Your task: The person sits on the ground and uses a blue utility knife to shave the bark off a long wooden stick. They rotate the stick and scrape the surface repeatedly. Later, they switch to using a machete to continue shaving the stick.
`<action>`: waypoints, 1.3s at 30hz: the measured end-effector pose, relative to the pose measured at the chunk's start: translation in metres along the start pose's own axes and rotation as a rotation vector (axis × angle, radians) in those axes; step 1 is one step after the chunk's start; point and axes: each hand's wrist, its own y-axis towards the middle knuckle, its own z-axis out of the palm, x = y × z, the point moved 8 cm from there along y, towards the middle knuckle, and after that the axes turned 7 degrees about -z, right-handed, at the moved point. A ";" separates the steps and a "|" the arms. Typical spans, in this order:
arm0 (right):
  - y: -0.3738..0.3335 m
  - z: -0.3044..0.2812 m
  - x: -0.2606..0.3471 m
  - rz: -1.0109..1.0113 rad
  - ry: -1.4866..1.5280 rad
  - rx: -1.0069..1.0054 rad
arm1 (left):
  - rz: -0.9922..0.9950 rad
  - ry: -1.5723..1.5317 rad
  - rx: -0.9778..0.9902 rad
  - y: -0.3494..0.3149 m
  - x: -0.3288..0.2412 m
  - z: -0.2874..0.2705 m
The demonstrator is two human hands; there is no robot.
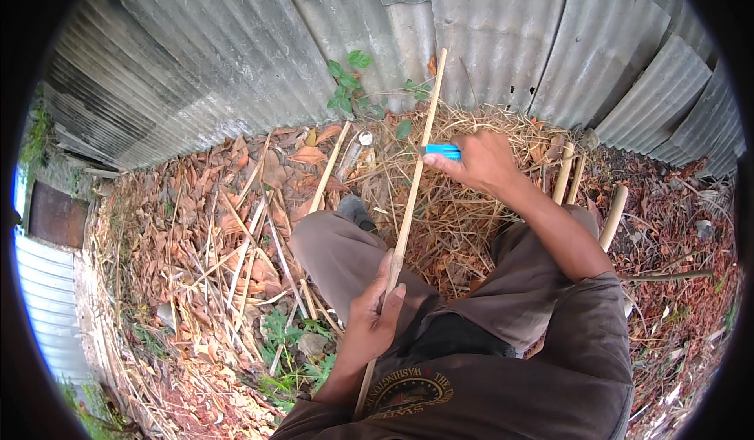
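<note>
Fingers of the right hand (485,161) are curled round a blue tool (444,151), the thumb pressed along its near side; the hand sits at 2 o'clock from the middle of the view. The tool's dark end points to 9 o'clock and meets a pale stick (408,208). At 6 o'clock the left hand (373,318) grips that same stick, thumb on its right side and the visible fingers closed against its left.

The stick slants from 1 o'clock, where its upper end stands before corrugated metal sheets (491,47), down through the left hand towards the person's dark shirt (510,381). The right hand's fingers lie just to the right of it.

On the ground at 11 o'clock lies a clear, bottle-like container (349,157) with a white end; its contents cannot be made out. Between 5 and 6 o'clock, the shirt bears a round yellowish emblem (411,395) ringed with lettering, upside down in this view.

More cut sticks (565,173) stand at 2 to 3 o'clock, beyond the right knee, and brown dry leaves (271,169) spread around 9 o'clock.
</note>
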 end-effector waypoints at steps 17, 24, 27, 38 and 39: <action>0.025 -0.020 -0.051 0.052 -0.073 -0.147 | 0.307 0.297 -0.042 -0.003 -0.030 0.007; 0.045 -0.049 -0.150 0.404 -0.157 -0.084 | 0.230 0.189 0.080 -0.008 -0.016 0.020; 0.011 -0.061 -0.261 0.809 -0.036 -0.219 | 0.208 0.164 0.241 -0.030 -0.016 0.035; -0.002 -0.050 -0.063 0.185 0.122 -0.030 | -0.109 -0.694 0.256 0.048 0.004 0.027; -0.005 -0.045 -0.033 0.071 0.154 -0.047 | -0.094 -0.683 0.252 0.047 0.000 0.028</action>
